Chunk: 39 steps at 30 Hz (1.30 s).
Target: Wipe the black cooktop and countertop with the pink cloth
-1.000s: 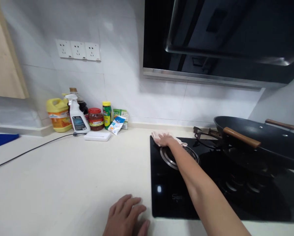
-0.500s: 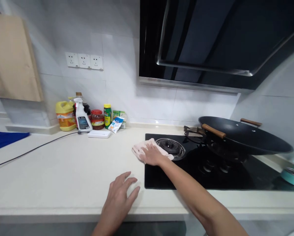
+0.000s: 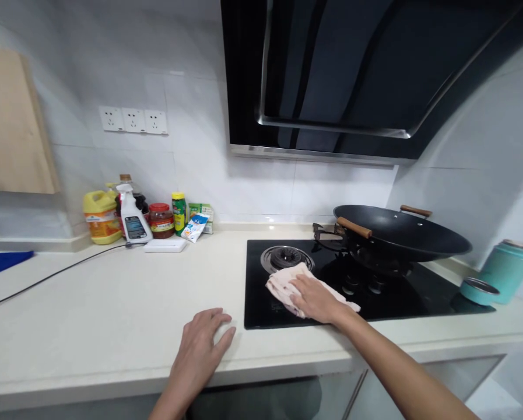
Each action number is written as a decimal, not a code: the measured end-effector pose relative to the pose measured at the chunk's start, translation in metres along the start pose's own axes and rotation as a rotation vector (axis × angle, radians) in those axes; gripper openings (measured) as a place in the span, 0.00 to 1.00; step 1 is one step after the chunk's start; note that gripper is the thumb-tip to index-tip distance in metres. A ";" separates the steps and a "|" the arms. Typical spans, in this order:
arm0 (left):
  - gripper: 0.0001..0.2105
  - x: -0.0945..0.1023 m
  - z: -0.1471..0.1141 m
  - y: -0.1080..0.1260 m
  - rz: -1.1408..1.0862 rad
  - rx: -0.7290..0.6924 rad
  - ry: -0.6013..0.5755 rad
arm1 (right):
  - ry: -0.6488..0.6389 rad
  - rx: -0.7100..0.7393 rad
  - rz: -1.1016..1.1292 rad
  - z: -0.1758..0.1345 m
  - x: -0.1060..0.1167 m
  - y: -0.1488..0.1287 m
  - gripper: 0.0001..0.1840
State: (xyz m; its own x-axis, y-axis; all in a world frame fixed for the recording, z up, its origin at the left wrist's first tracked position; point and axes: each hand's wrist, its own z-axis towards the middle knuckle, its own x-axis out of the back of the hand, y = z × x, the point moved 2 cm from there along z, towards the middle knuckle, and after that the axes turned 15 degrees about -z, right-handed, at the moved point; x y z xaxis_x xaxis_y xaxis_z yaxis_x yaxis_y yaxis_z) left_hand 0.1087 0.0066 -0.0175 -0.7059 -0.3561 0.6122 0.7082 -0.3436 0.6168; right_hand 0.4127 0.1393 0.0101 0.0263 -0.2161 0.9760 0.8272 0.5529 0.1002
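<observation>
My right hand (image 3: 314, 297) presses a pale pink cloth (image 3: 286, 290) against the black glass gas stove (image 3: 261, 312), in front of the left burner (image 3: 287, 258). The cloth is bunched under my palm and fingers, and one end sticks out to the right past my wrist. My left hand (image 3: 202, 344) is over the white countertop (image 3: 112, 315), left of the stove's front corner. Its fingers are apart and slightly bent, with nothing in them. Whether it touches the counter I cannot tell.
A black wok (image 3: 401, 236) with wooden handles sits over the right burner. A turquoise container (image 3: 508, 271) and a round turquoise lid-like piece (image 3: 478, 290) stand at the far right. Along the wall are a spray bottle (image 3: 134, 219), a yellow jug (image 3: 101, 219) and a red-lidded jar (image 3: 161, 221). A black cable (image 3: 60, 271) crosses the counter.
My right hand has slid the cloth from the stove's left edge beside the burner to the right and toward me. My left hand stays open near the same spot. The view has shifted right.
</observation>
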 end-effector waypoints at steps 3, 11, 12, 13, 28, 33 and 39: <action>0.12 0.000 0.001 0.003 -0.001 0.001 -0.012 | -0.072 -0.228 -0.054 0.010 -0.007 0.037 0.29; 0.14 0.002 0.002 0.009 -0.015 0.034 -0.017 | -0.146 -0.503 -0.106 0.037 -0.017 0.054 0.38; 0.14 0.002 0.002 0.009 -0.019 0.038 -0.016 | -0.150 -0.508 -0.111 0.033 -0.018 0.048 0.38; 0.15 0.002 0.002 0.009 -0.024 0.041 -0.014 | -0.154 -0.498 -0.114 0.028 -0.019 0.041 0.38; 0.25 0.003 0.010 -0.010 -0.257 0.133 0.134 | 0.142 0.144 0.188 -0.024 0.018 -0.160 0.19; 0.27 0.008 0.013 -0.012 -0.297 0.168 0.144 | 0.274 0.273 0.202 -0.044 0.021 -0.167 0.11; 0.27 0.009 0.015 -0.008 -0.229 0.189 0.078 | 0.342 -0.076 0.086 -0.083 0.009 -0.098 0.12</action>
State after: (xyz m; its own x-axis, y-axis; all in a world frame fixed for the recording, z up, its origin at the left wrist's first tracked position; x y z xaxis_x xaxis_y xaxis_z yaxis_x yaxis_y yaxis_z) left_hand 0.0966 0.0187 -0.0094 -0.8388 -0.3563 0.4116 0.5116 -0.2572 0.8198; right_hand 0.3787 0.0160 -0.0072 0.2733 -0.4356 0.8576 0.8526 0.5224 -0.0064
